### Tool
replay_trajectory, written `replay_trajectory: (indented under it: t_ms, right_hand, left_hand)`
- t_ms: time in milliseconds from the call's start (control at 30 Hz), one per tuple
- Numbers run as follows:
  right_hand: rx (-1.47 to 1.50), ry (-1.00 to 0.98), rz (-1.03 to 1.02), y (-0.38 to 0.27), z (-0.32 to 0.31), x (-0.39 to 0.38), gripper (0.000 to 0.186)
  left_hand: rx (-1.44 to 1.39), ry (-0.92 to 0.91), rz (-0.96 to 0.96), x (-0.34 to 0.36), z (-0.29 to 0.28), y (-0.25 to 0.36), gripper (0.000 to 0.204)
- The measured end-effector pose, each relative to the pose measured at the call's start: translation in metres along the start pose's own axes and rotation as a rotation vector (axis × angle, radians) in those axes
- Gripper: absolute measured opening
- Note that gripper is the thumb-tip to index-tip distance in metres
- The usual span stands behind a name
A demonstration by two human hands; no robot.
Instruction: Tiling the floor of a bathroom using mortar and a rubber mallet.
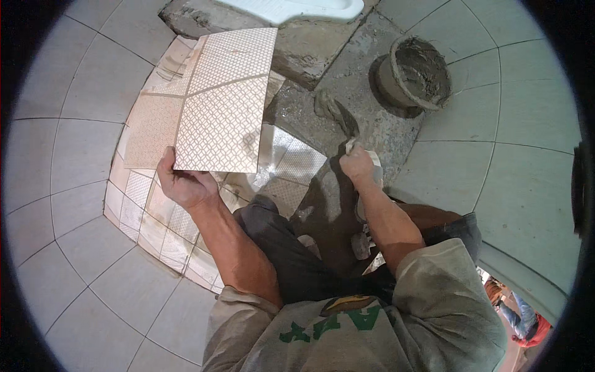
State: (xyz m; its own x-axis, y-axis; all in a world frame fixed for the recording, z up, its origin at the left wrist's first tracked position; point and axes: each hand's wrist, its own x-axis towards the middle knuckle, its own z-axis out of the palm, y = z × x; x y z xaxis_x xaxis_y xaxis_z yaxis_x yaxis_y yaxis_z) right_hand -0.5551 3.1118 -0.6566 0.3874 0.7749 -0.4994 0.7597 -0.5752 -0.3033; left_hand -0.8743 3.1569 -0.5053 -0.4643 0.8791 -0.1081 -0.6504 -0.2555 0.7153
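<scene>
My left hand (187, 186) is closed on the lower edge of a large square tile (223, 121), holding it up at a slant. Brown lines split the tile's face into sections with a pale lattice pattern. My right hand (357, 166) grips a trowel (338, 116), whose blade points away from me and looks coated in grey mortar. The trowel's handle is mostly hidden inside my fist. Beneath the raised tile, similar patterned floor tiles (300, 158) lie on the floor, partly covered by it. Bare grey screed (372, 139) shows around the trowel.
A bucket (389, 85) with grey mortar inside stands at the far right by the tiled wall (458, 161). At the back, a white squat toilet pan (297, 8) sits on a rough raised base. Another person (527, 325) in red and blue shows through a gap at lower right.
</scene>
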Motion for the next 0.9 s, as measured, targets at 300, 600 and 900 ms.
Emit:
replay_trajectory:
  t_ms: [300, 600, 900]
  right_hand:
    - [-0.008, 0.147, 0.07, 0.007, -0.022, 0.021, 0.043]
    - [-0.037, 0.069, 0.053, 0.012, -0.033, 0.053, 0.042]
    - [-0.055, 0.122, 0.075, 0.005, -0.052, 0.057, 0.045]
  left_hand:
    - [0.056, -0.034, 0.004, -0.009, 0.036, -0.016, 0.028]
    - [0.04, 0.136, -0.01, -0.016, 0.051, -0.022, 0.026]
    - [0.058, 0.011, -0.035, -0.018, 0.054, -0.019, 0.027]
